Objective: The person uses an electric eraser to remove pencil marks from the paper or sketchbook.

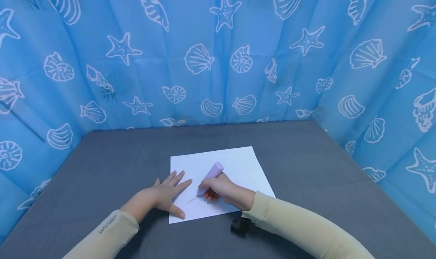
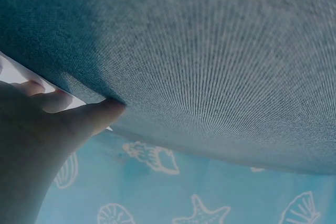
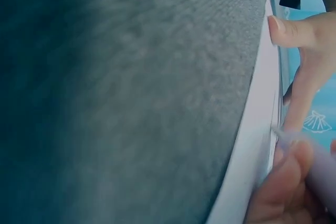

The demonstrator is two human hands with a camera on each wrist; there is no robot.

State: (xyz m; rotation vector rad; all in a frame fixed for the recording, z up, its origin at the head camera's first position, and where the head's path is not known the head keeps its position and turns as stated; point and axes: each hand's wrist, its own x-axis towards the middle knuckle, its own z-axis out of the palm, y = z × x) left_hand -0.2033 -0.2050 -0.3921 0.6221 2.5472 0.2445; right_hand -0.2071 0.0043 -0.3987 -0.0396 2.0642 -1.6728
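Note:
A white sheet of paper [image 1: 235, 160] lies on the grey cloth surface. My left hand [image 1: 161, 196] rests with fingers spread on the left part of the sheet, the thumb near its lower edge. My right hand [image 1: 223, 187] grips a thick lavender pen-like tool [image 1: 215, 170], tilted with its wide end up and right. Its narrow tip meets the paper or is very near it, by a short faint line. In the right wrist view the tool [image 3: 320, 174] points toward my left hand [image 3: 315, 40]. The left wrist view shows the left thumb [image 2: 100, 115] at the paper's edge.
Below my right wrist is a small black object [image 1: 240, 226], partly shadowed by the sleeve. Grey cloth [image 1: 306, 164] spreads around the sheet. A blue curtain [image 1: 204, 85] with white shells and starfish encloses the back and sides.

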